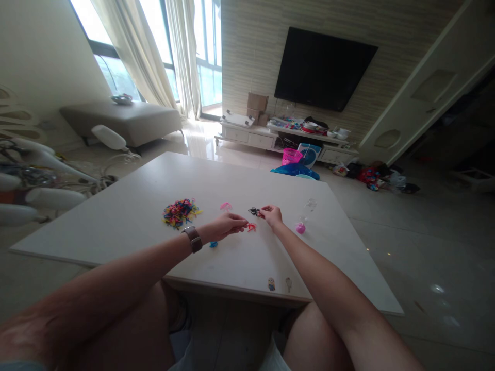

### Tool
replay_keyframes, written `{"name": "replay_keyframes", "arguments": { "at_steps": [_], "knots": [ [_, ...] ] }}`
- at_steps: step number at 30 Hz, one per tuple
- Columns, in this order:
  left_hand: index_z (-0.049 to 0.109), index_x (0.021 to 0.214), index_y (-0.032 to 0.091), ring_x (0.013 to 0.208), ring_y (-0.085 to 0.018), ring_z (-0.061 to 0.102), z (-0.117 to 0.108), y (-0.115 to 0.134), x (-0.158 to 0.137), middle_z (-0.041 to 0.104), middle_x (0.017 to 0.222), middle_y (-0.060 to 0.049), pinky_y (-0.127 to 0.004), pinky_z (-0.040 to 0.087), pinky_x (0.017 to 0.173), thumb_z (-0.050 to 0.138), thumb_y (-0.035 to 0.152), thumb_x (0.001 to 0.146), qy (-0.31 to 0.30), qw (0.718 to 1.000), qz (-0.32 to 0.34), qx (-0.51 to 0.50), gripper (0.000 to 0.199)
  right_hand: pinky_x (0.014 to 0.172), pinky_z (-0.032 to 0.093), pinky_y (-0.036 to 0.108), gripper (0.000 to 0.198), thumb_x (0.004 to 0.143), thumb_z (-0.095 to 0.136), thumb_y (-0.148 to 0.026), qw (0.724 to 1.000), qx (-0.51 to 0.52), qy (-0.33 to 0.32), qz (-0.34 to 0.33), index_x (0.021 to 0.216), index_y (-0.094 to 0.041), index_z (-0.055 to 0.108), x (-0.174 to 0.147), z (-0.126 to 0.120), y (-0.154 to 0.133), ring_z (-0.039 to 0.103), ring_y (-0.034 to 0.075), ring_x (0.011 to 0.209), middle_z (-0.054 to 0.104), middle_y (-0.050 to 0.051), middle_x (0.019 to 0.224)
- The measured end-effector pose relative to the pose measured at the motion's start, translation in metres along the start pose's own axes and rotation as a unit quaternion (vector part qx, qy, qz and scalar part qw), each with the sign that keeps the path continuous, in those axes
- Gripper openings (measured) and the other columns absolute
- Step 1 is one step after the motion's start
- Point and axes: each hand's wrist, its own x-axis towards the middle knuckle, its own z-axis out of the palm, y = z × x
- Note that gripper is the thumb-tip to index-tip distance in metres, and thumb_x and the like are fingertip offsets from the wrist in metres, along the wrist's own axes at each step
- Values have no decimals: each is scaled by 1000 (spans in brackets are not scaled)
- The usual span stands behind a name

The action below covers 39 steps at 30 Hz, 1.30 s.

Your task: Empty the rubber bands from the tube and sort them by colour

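On the white table (247,268), my left hand (228,224), with a watch (192,239) on its wrist, has its fingertips pinched together at a few small red pieces (251,226). My right hand (271,215) is closed too, its fingertips at a small cluster of black pieces (254,211). Whether either pinch holds a piece is too small to tell. A large mixed pile of colourful thin pieces (180,212) lies left of my hands. Pink pieces (226,206) lie just beyond my left hand, and blue pieces (213,245) sit beside its wrist.
Right of my right hand are a pink-purple ball-like item (300,228) and a clear plastic object (310,205). Two stickers (271,284) mark the near edge. Past the far edge stand a pink basket (291,156) and a low cabinet (247,135). A chandelier-like lamp (58,170) is at left.
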Motion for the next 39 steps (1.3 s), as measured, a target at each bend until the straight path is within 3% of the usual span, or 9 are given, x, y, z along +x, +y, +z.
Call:
{"name": "replay_keyframes", "arguments": {
  "at_steps": [8,12,17,22,25,28,32,36,39],
  "knots": [
    [78,80,9,72,-11,60,1,1,-1,72,81,-7,-25,48,73,97,41,54,7,1000,2,-7,45,69,61,26,13,81,71,-22,1000,-6,19,-13,77,-20,59,9,1,-3,73,14,63,75,3,78],
    [78,81,10,73,-10,61,0,1,0,72,82,-7,-24,48,73,97,39,58,14,1000,3,-14,42,67,59,24,13,83,70,-26,999,-31,-5,-42,78,-20,60,7,-3,-16,70,12,59,74,0,77],
    [77,81,10,71,-10,60,-3,-1,5,72,80,-7,-24,49,71,93,33,64,45,998,22,-36,32,68,59,27,22,81,76,-37,984,-49,-159,-68,76,-17,68,-24,0,-37,71,14,63,75,4,72],
    [78,82,7,73,-11,61,-7,-3,8,72,80,-9,-23,48,71,92,31,67,46,997,46,-43,31,70,59,29,35,65,89,-42,950,-40,-299,-80,83,-15,75,-55,6,-50,73,18,72,77,5,75],
    [77,81,7,71,-10,61,-6,-2,8,71,77,-8,-21,50,70,89,25,72,51,996,41,-54,23,69,58,29,32,61,90,-37,952,-35,-289,-95,80,-15,75,-56,6,-51,73,18,71,75,4,72],
    [74,80,7,71,-10,65,-3,-1,9,72,80,-10,-19,54,69,77,17,83,73,993,14,-97,11,70,57,30,23,69,83,-35,957,-96,-245,-126,80,-16,75,-48,2,-47,72,17,69,76,3,74],
    [67,80,7,76,-17,74,-1,2,9,72,83,-15,-23,61,74,52,17,97,99,974,-49,-197,25,64,51,27,5,67,80,-20,943,-201,-210,-159,70,-18,77,-41,-9,-37,68,16,64,74,2,66],
    [66,91,3,87,-26,78,1,5,7,72,90,-22,-27,63,79,47,15,94,88,963,-75,-245,22,61,47,26,10,63,82,-11,927,-253,-218,-172,63,-20,77,-37,-16,-28,63,14,58,71,0,60],
    [65,98,1,93,-28,78,1,7,6,73,96,-24,-28,63,83,49,9,88,73,961,-83,-252,21,63,46,27,10,65,81,-12,922,-276,-184,-197,68,-22,79,-37,-14,-28,60,14,60,72,0,66]
  ]
}}
